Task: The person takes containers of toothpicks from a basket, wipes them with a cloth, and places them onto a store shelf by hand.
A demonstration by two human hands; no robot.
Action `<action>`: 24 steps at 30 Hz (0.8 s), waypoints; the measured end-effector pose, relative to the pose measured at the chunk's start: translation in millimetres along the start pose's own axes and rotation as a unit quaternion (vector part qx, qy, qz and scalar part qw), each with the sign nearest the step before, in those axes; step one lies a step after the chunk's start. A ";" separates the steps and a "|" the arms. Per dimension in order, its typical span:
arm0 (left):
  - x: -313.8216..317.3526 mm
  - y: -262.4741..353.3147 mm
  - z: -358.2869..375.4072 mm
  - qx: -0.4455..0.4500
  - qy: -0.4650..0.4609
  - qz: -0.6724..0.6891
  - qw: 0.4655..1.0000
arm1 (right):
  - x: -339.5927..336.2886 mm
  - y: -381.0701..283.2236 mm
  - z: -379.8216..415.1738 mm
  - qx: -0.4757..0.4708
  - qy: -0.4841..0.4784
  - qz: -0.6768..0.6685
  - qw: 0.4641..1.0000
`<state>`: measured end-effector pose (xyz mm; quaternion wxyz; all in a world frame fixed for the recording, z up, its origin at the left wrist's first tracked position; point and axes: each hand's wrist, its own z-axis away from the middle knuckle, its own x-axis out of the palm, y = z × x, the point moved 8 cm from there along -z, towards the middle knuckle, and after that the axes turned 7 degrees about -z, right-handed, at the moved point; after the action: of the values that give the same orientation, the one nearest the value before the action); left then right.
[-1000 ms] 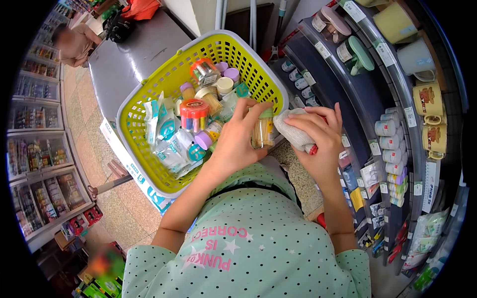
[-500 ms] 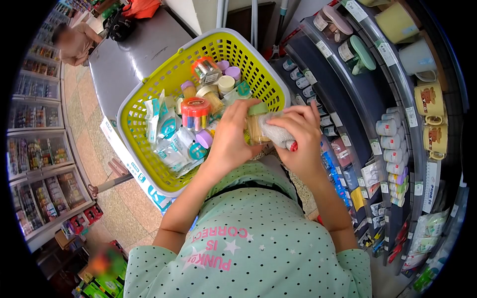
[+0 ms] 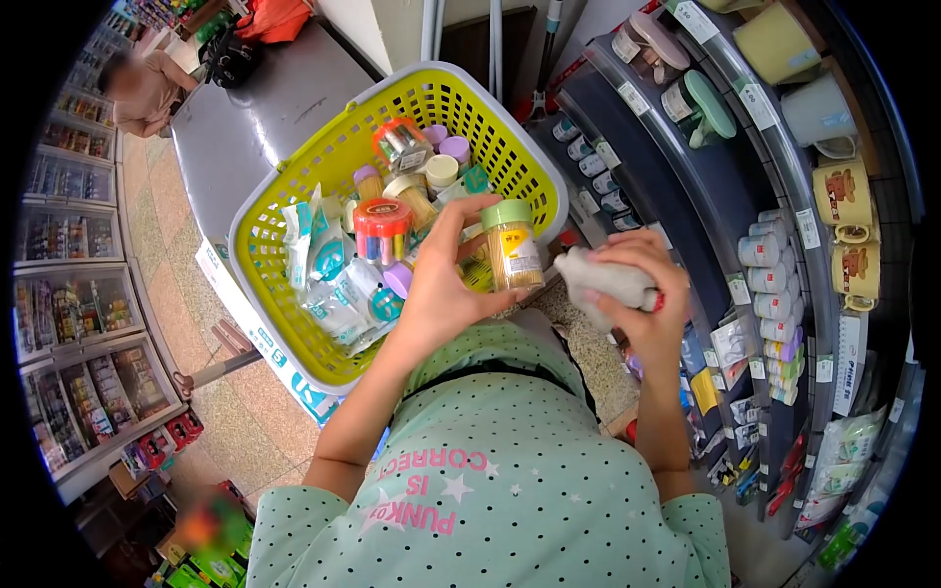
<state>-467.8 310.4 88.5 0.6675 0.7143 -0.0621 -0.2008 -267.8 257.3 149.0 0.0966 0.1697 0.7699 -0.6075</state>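
Note:
My left hand [image 3: 443,269] grips a clear jar of toothpicks [image 3: 514,257] with a green lid and a yellow-and-white label, between thumb and fingers. The jar is held nearly upright by the near right rim of a yellow-green basket [image 3: 338,127]. In my right hand [image 3: 642,284] is a bunched greyish-white cloth [image 3: 598,279], apart from the jar and to its right. Inside the basket lie a red-lidded tub [image 3: 383,227], an orange-lidded tub [image 3: 401,144], several small jars with purple or cream lids, and white-and-teal plastic packets [image 3: 338,299].
The basket stands by a grey counter [image 3: 260,108] with a black bag [image 3: 230,61] on it. To the right are shelves with cups [image 3: 845,196], jars [image 3: 769,279] and brushes [image 3: 701,106]. A person [image 3: 145,93] is at the far left, near glass-fronted cabinets [image 3: 78,304].
My right hand has drawn the cloth away from the jar, to the right and slightly down. The jar's label now shows; my left hand still holds it.

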 end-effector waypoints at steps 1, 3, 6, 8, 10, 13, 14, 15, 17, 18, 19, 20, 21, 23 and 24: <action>0.0 1.6 0.3 0.017 -0.008 0.018 1.000 | -4.8 -4.7 -3.7 -0.030 0.006 0.030 0.999; 1.9 4.3 0.6 0.040 -0.023 0.067 0.997 | -6.3 -15.6 -11.2 -0.067 0.029 0.042 0.996; 5.8 9.7 1.3 0.061 -0.040 0.152 0.986 | 1.8 -40.9 -19.0 -0.115 0.028 0.075 0.990; 9.6 17.0 1.5 0.082 -0.048 0.197 0.976 | 13.6 -57.0 -19.8 -0.158 0.015 0.116 0.981; 8.4 18.0 1.0 0.090 -0.029 0.218 0.971 | 16.1 -58.4 -17.1 -0.148 0.012 0.115 0.982; 5.5 16.6 3.9 0.090 0.003 0.219 0.972 | 18.3 -59.5 -13.4 -0.151 -0.003 0.096 0.984; 4.1 16.1 4.7 0.089 0.015 0.214 0.973 | 19.1 -58.9 -11.7 -0.143 -0.017 0.093 0.985; 1.9 15.5 4.4 0.085 0.021 0.198 0.976 | 19.2 -58.6 -9.4 -0.134 -0.032 0.089 0.986; -3.2 15.3 2.8 0.079 0.033 0.167 0.982 | 18.9 -57.7 -5.6 -0.122 -0.047 0.082 0.988; -3.0 15.7 1.5 0.071 0.035 0.163 0.983 | 17.4 -56.3 -5.6 -0.115 -0.060 0.070 0.989; -2.9 16.5 0.6 0.063 0.038 0.158 0.985 | 14.2 -54.9 -5.3 -0.107 -0.073 0.059 0.990; -3.1 17.6 -0.4 0.054 0.040 0.154 0.986 | 11.8 -53.2 -4.8 -0.100 -0.086 0.047 0.990; -3.6 18.1 -2.3 0.040 0.041 0.143 0.988 | 7.9 -50.2 -4.5 -0.090 -0.082 0.028 0.992; -3.6 19.2 -6.0 0.012 0.043 0.123 0.991 | 2.7 -42.6 -2.9 -0.072 -0.075 -0.009 0.995; -0.8 17.6 -6.1 -0.010 0.039 0.128 0.991 | -1.6 -38.8 -2.5 -0.068 -0.041 -0.014 0.997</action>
<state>-463.1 314.5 106.1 0.6971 0.7006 -0.1254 -0.0864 -280.8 251.6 185.2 0.1308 0.1270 0.8072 -0.5614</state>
